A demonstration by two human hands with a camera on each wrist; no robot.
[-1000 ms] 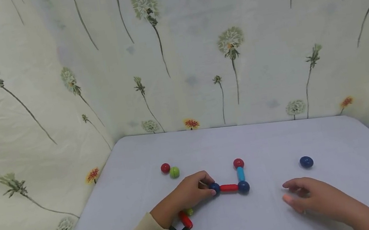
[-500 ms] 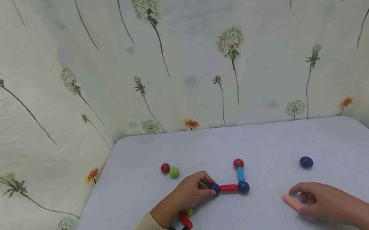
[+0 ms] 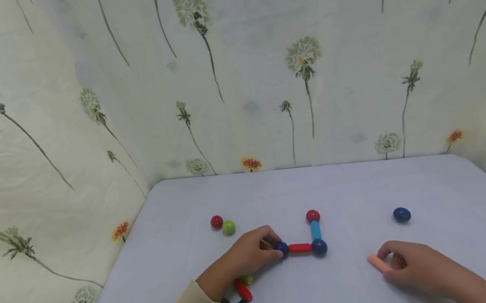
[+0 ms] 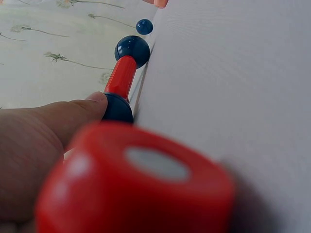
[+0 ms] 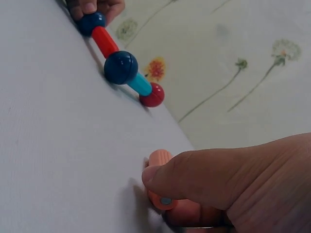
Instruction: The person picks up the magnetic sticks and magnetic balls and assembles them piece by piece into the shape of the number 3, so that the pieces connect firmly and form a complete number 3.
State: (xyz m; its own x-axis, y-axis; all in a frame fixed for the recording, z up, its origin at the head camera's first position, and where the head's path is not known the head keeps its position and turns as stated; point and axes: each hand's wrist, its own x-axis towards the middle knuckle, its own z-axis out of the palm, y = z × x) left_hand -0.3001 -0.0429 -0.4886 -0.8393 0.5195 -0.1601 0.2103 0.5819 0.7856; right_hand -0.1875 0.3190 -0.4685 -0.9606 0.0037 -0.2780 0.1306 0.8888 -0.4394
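Note:
My left hand (image 3: 250, 251) pinches a dark blue ball (image 3: 281, 249) at the left end of an L-shaped magnetic construction on the table. From that ball a red magnetic rod (image 3: 300, 248) runs right to a second dark blue ball (image 3: 319, 247). A light blue rod (image 3: 315, 230) leads away from there, capped by a red ball (image 3: 312, 215). To the right, apart from the construction, my right hand (image 3: 412, 262) pinches a peach magnetic rod (image 5: 160, 158) between thumb and fingers. Its metal end (image 5: 166, 200) shows below the thumb in the right wrist view.
Beyond the right hand lies another blue ball (image 3: 402, 215). A red ball (image 3: 217, 222) and a green ball (image 3: 229, 227) sit together at back left. Under my left wrist are a loose red rod (image 3: 242, 291) and a partly hidden green ball (image 3: 247, 279). Flowered cloth (image 3: 250, 67) hangs behind the table.
My right hand has come down onto the peach rod, taken it between thumb and fingers and shifted it slightly left. The left hand and the construction have stayed put.

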